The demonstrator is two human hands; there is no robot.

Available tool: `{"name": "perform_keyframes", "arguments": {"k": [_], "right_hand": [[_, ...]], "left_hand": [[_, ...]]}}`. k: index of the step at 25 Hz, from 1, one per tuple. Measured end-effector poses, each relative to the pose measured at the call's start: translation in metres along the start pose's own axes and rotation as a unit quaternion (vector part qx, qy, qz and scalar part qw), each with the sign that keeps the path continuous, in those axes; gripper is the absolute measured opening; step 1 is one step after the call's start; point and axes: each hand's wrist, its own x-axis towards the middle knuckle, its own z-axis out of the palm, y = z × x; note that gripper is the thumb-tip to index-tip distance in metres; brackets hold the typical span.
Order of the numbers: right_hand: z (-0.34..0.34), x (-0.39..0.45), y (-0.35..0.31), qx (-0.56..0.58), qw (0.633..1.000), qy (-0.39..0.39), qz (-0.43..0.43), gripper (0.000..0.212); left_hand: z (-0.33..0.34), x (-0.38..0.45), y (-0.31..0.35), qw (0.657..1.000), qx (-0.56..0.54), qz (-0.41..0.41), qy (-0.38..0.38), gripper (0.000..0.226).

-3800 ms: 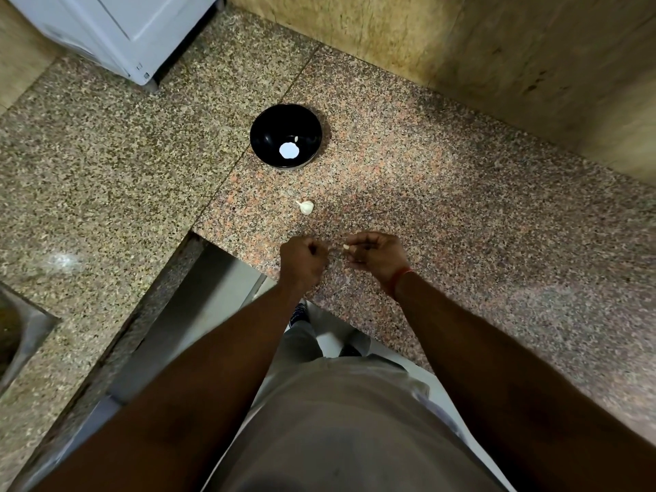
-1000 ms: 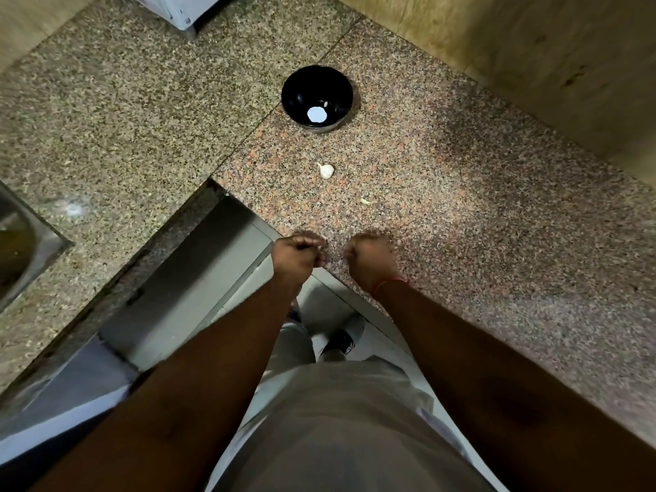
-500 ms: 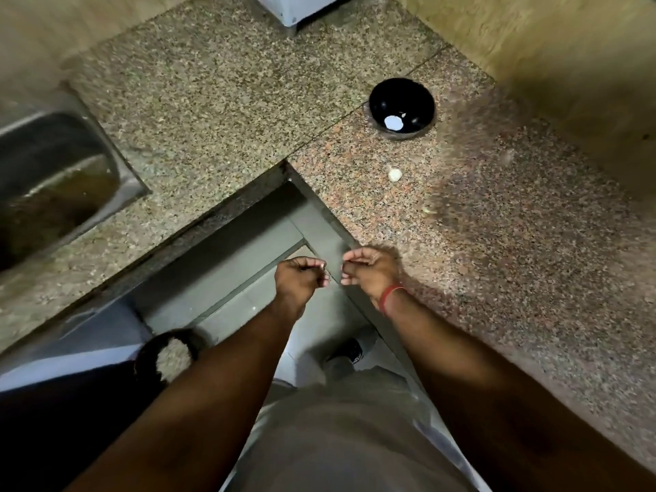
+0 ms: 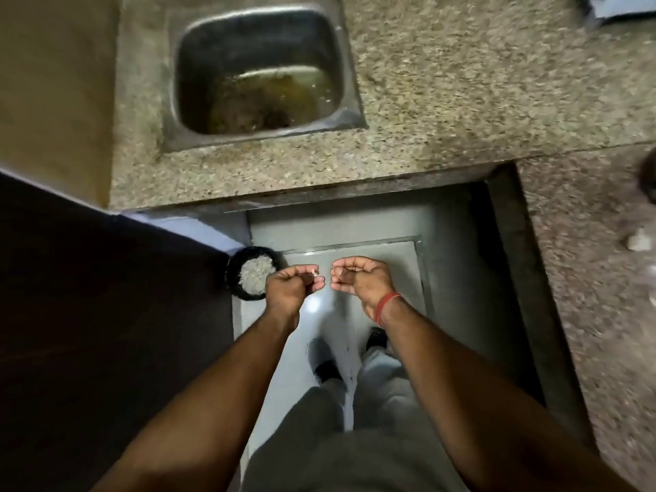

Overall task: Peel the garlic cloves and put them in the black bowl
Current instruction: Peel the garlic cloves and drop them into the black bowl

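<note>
Granite tabletop (image 4: 426, 111) runs along the top and right, with a steel sink (image 4: 262, 76) set into it, way beyond the fingers. Both hands hang over the floor. Left hand (image 4: 289, 291) has its fingers curled, pinching a tiny pale scrap (image 4: 315, 274), too small to say if it's garlic or skin. Right hand (image 4: 362, 282) is just beside it, palm up, fingers loosely bent, holding nothing. Garlic clove (image 4: 637, 239) sits off right on the tabletop, black bowl (image 4: 649, 179) barely in view behind it. Dark tub (image 4: 248, 273) of pale stuff sits left of the left fingers.
</note>
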Motion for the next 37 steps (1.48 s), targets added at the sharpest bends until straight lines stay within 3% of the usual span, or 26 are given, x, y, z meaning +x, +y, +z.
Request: {"name": "perform_keyframes", "arguments": {"k": [9,17,19,22,26,29,31,33,35,37], "right_hand": [[0.139,0.199,0.092,-0.186,0.972,-0.129,0.054,0.013],[0.209,0.359,0.217,-0.334,0.934,-0.115,0.056,0.019],[0.213,0.379,0.234,-0.415,0.901,-0.122,0.039,0.021],[0.223,0.386,0.259,-0.532,0.818,-0.217,-0.025,0.027],[0.22,0.375,0.298,-0.629,0.69,-0.349,-0.085,0.041],[0.209,0.389,0.296,-0.686,0.647,-0.329,-0.05,0.049],[0.211,0.378,0.291,-0.706,0.628,-0.309,-0.112,0.057],[0.217,0.356,0.288,-0.667,0.625,-0.37,-0.168,0.063],[0.211,0.345,0.284,-0.669,0.604,-0.405,-0.151,0.064],[0.199,0.344,0.266,-0.703,0.601,-0.361,-0.119,0.066]], "left_hand": [[-0.123,0.165,-0.039,0.964,-0.189,-0.05,0.18,0.02],[-0.194,0.346,-0.122,0.913,-0.314,-0.115,0.233,0.014],[-0.203,0.368,-0.138,0.907,-0.332,-0.139,0.22,0.017],[-0.206,0.381,-0.152,0.895,-0.37,-0.157,0.195,0.021],[-0.214,0.383,-0.152,0.879,-0.435,-0.137,0.139,0.056],[-0.223,0.373,-0.151,0.883,-0.409,-0.167,0.16,0.051],[-0.22,0.363,-0.152,0.887,-0.394,-0.17,0.174,0.047],[-0.215,0.354,-0.145,0.884,-0.41,-0.164,0.154,0.05],[-0.211,0.343,-0.129,0.877,-0.439,-0.151,0.126,0.057],[-0.21,0.328,-0.11,0.89,-0.41,-0.16,0.122,0.054]]}}
